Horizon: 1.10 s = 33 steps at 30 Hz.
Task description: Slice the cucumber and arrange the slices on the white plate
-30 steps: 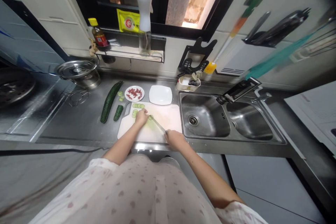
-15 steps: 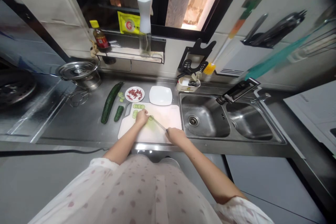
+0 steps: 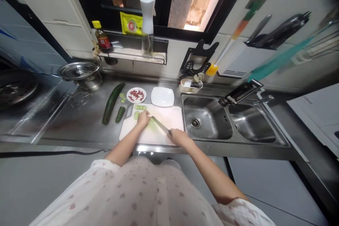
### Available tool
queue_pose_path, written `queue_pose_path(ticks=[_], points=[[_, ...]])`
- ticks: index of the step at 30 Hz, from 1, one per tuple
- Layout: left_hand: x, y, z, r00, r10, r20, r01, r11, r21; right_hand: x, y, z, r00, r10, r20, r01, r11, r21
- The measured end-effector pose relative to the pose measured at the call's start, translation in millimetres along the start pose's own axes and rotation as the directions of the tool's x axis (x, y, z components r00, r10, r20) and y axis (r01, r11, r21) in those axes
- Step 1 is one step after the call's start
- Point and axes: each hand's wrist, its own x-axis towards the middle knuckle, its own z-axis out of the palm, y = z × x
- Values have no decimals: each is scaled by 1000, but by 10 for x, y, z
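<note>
On a white cutting board [image 3: 159, 136] my left hand [image 3: 143, 118] is curled over a piece of cucumber [image 3: 152, 119], pinning it down. My right hand [image 3: 178, 136] is closed on the handle of a knife [image 3: 160, 125], its blade angled up to the cucumber piece beside my left fingers. Several cut cucumber slices [image 3: 139, 107] lie at the board's far left corner.
A whole cucumber [image 3: 113, 102] and a short cucumber end [image 3: 120, 114] lie left of the board. Behind it stand a small plate of red bits [image 3: 136, 95] and a square white plate [image 3: 162, 96]. A double sink [image 3: 227, 122] is right, a lidded pot [image 3: 79, 72] far left.
The knife blade has shifted slightly against the cucumber piece; my right hand moved a little toward the board. My left hand stays in place.
</note>
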Motion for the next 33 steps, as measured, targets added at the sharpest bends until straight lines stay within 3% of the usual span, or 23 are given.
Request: queue_pose_path(ticks=[17,22,27,33], points=[[-5,-20,15,999,39,-17,-39,999,9,-90,-21,27,1000,19,12,-19,999,38],[-86,-74,61,988,145,-48,-144,989,16,-113,61,165,999,32,0,-32,996,78],[-258,-94,76,948,314,-60,-308,947,94,-192,131,293,999,51,-17,-49,994,98],[-286,-29,61,956,292,-33,-286,950,121,-324,177,410,993,115,-40,-110,987,114]])
